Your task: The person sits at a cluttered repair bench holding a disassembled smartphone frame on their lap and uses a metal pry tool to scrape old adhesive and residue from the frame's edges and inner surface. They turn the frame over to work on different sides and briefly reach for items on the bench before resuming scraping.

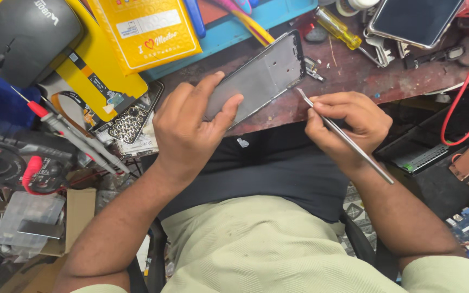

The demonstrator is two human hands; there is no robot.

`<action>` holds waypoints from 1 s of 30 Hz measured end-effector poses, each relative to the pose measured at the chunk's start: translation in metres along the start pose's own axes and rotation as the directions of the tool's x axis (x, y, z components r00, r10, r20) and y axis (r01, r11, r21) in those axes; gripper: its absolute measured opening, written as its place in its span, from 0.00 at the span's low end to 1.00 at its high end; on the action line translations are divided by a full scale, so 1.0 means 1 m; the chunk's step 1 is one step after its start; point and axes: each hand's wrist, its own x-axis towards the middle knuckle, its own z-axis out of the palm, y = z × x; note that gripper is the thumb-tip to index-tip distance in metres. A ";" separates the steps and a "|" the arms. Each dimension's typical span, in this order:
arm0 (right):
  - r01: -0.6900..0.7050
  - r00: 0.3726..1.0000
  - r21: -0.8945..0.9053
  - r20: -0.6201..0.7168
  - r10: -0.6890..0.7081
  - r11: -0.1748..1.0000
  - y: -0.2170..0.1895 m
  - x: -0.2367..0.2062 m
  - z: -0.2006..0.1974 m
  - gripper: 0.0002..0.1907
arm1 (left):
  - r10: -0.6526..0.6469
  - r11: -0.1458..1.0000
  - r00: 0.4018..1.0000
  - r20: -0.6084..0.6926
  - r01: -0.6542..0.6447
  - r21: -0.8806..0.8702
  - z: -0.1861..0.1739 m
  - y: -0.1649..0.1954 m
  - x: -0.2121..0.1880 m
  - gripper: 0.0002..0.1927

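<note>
The workbench [354, 70], reddish-brown and scuffed, fills the top of the view, crowded edge to edge, and the person sits right up against it. Up at the left there's a grey computer mouse [25, 38] and a yellow packet [145, 32] lying on a blue mat [278, 13]; at the top right a smartphone [413, 19] sits tilted, a red cable [465, 92] looping down past it. Now to the action: the phone frame [261, 76], a grey metal mid-plate with a dark rim, lies tilted at the bench's near edge, its lower end gripped by the left hand [188, 130], thumb pressed on top, fingers curled under, holding it firm. The right hand [348, 122] is pinched narrow around the metal tweezers [343, 135], whose tip touches or sits just beside the frame's right-hand edge; which of the two I can't quite tell. This reads as a picking or prying step along that edge, work still in the middle of things. The next move, I'd judge, calls for a steady left grip and a fine, light touch at the tip, since a slip could scratch the plate. Smaller bits: a yellow-handled screwdriver [338, 28] above, a keypad board [128, 123] left of the wrist, a red-tipped probe [55, 122] beside it.
</note>
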 end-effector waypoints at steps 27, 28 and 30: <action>0.093 0.996 -0.080 0.000 -0.093 0.993 0.001 0.009 0.006 0.08 | 0.054 0.998 0.998 0.018 -0.054 0.024 -0.001 -0.003 -0.002 0.21; 0.082 0.997 -0.060 -0.003 -0.082 0.995 0.002 0.009 0.006 0.08 | 0.056 0.998 0.998 0.018 -0.057 0.026 -0.001 -0.003 -0.002 0.21; 0.067 0.998 -0.046 -0.005 -0.068 0.997 0.002 0.009 0.006 0.08 | 0.055 0.998 0.998 0.021 -0.055 0.028 -0.001 -0.003 -0.002 0.21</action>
